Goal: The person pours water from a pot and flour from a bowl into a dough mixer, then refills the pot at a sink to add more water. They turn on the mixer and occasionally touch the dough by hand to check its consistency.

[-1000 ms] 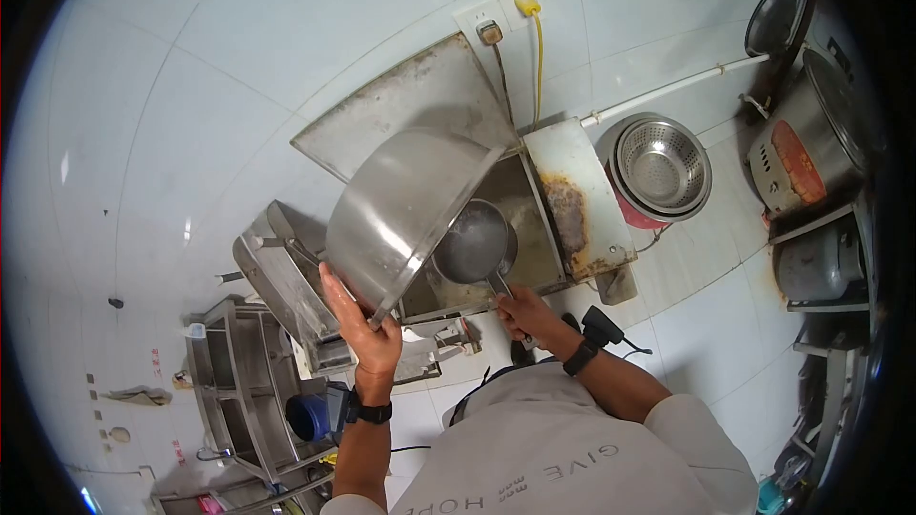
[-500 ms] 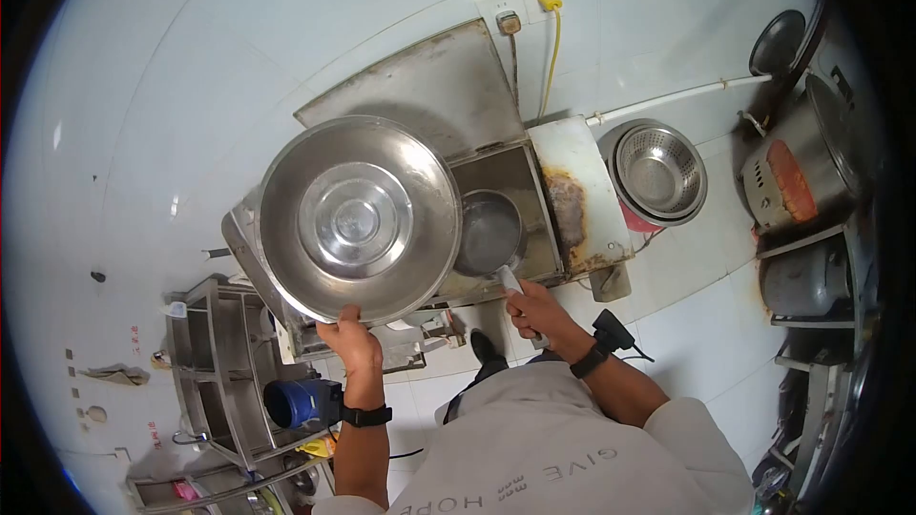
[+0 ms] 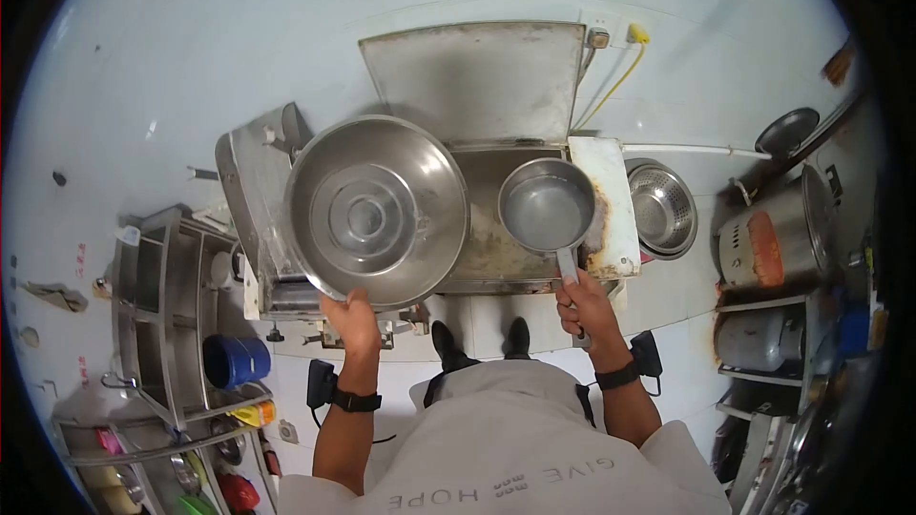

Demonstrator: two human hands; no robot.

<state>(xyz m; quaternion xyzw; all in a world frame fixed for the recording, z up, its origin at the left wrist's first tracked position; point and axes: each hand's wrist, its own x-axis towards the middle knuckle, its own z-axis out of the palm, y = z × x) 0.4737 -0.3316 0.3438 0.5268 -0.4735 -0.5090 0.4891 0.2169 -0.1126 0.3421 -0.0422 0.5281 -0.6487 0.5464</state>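
Observation:
My left hand grips the near rim of a large metal basin, which has a smaller round ringed shape at its centre. The basin is over the left part of an open metal machine. My right hand is closed round the handle of a metal ladle pot, held upright above the right part of the machine's opening. Its inside looks grey, and I cannot make out whether it holds liquid.
A raised metal lid stands behind the machine. Perforated metal bowls are stacked on the right, near a large pot. A metal shelf and a blue bucket are at the left.
The ladle pot has come up out of the machine's opening and moved right, clear of the basin. My left hand still holds the basin. The camera view has turned and shifted.

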